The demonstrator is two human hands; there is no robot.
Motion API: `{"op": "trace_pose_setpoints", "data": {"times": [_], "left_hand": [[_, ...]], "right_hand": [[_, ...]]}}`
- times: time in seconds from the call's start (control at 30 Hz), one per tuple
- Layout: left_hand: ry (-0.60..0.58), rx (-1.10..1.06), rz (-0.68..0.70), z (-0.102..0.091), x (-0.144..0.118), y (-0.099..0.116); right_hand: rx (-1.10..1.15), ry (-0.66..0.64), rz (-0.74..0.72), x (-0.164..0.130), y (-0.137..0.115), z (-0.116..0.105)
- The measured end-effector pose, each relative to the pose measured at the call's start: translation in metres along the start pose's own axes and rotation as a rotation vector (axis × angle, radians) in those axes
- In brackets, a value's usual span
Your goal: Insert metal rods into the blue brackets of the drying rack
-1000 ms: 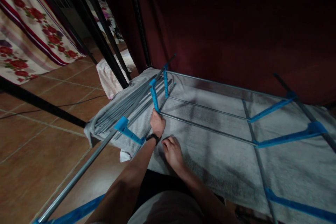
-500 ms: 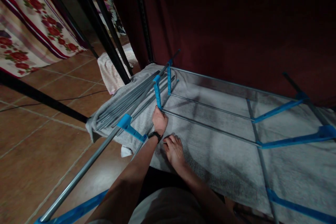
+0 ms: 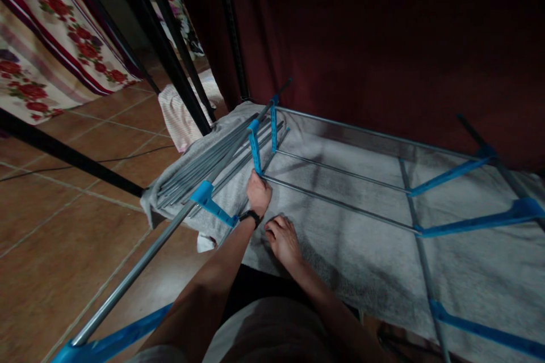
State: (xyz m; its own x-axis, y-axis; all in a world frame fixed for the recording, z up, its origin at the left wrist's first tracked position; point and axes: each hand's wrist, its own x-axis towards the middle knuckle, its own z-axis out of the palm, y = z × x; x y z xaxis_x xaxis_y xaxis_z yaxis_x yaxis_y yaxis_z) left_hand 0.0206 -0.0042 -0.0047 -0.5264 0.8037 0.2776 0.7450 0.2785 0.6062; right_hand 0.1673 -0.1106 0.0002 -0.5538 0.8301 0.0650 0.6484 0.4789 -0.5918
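While the left hand (image 3: 259, 193) grips the frame (image 3: 306, 191) on the blanket (image 3: 349, 261) at a bracket's foot, the right hand (image 3: 283, 236) lies nearby, loosely curled, seemingly empty — three crossbars (image 3: 366, 213) fitted, tubes (image 3: 207, 163) lying unattached.

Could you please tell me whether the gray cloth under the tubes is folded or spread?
Spread: the gray cloth lies wide beneath the frame and loose tubes, draping over an edge.

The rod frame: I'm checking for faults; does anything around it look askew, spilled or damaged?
No spill or clear damage shows around the frame. Untidy: loose grey rods lie unevenly on the left of the cloth, and a white scrap pokes out below its edge.
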Motion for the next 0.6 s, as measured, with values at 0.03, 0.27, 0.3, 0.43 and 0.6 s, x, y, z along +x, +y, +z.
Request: {"op": "trace_pose_setpoints", "data": {"times": [0.03,0.27,0.3,0.43,0.6], "left_hand": [[0.000,0.000,-0.001,0.0000,0.0000,0.0000],[0.000,0.002,0.004,0.0027,0.0010,-0.0023],[0.002,0.002,0.004,0.0030,0.0010,-0.0026],[0.010,0.002,0.010,0.0038,0.0009,-0.0034],[0.016,0.013,0.007,0.0057,0.0009,-0.0043]], "right_hand": [[-0.001,0.000,0.002,-0.0001,0.0001,-0.0003],[0.019,0.007,0.033,-0.0003,0.0005,0.0011],[0.022,0.007,0.034,-0.0001,0.0009,0.0015],[0.054,0.012,0.037,0.0006,0.0024,0.0013],[0.063,0.007,0.026,0.0019,0.0006,-0.0017]]}}
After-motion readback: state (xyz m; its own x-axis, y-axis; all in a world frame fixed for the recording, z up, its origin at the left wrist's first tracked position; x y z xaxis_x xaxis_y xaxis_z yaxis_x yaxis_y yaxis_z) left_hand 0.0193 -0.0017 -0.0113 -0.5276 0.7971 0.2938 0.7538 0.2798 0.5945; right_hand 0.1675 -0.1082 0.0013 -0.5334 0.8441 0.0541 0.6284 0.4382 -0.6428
